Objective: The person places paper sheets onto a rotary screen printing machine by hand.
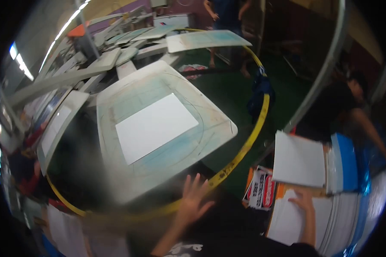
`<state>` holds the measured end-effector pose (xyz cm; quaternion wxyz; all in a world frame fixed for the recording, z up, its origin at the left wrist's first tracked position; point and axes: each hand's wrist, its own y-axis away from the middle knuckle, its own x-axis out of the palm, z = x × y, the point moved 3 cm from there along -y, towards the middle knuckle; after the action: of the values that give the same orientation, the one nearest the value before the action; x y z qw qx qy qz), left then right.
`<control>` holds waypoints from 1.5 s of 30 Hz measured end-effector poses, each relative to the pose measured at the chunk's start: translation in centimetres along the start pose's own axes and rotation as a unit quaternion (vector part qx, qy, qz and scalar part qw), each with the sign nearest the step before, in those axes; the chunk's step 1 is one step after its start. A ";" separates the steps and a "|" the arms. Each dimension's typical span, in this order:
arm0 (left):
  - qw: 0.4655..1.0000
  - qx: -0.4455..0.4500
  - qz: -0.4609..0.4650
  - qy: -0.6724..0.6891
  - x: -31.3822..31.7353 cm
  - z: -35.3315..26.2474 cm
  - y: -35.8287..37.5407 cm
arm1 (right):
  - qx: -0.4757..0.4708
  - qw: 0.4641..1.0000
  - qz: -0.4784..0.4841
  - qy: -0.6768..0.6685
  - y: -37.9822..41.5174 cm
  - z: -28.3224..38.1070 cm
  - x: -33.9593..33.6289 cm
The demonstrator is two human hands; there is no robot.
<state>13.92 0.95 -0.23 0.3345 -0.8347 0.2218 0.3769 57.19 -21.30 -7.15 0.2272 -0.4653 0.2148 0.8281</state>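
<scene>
My left hand (194, 201) is raised with its fingers spread, holding nothing. It hovers by the yellow rail (244, 150), near the close edge of a pale, stained platen board (111, 90). On that board lies a white rectangular sheet (156, 126), set at an angle. Off to the right, my right hand (305, 203) rests on a stack of white sheets (285, 218), fingers extended over the top one. Beside this stack are printed signs (260, 188) reading "DANGER RESTRICTED AREA".
Another white stack (300, 158) stands behind my right hand, next to a blue one (345, 160). More platen boards (208, 40) ring the machine; one at left (63, 124) carries a sheet. Co-workers are at the right (330, 103), the far side (227, 13) and the left (23, 169).
</scene>
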 end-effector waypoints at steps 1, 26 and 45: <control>1.000 0.005 -0.009 0.015 -0.1 -0.3 -0.1 | 0.012 1.000 -0.009 -0.022 0.5 1.1 -0.4; 0.990 0.029 0.083 0.110 -0.4 -1.6 -1.4 | 0.015 0.982 -0.136 0.131 0.0 8.5 -6.1; 0.741 -0.341 -0.098 0.570 -2.8 -2.2 -4.3 | -0.568 0.808 -0.117 -0.104 -7.1 44.2 -5.9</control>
<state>15.88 2.59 4.73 -0.1261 -0.9694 0.1445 -0.1533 34.31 8.46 17.95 0.0388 -0.4441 -0.3745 0.8131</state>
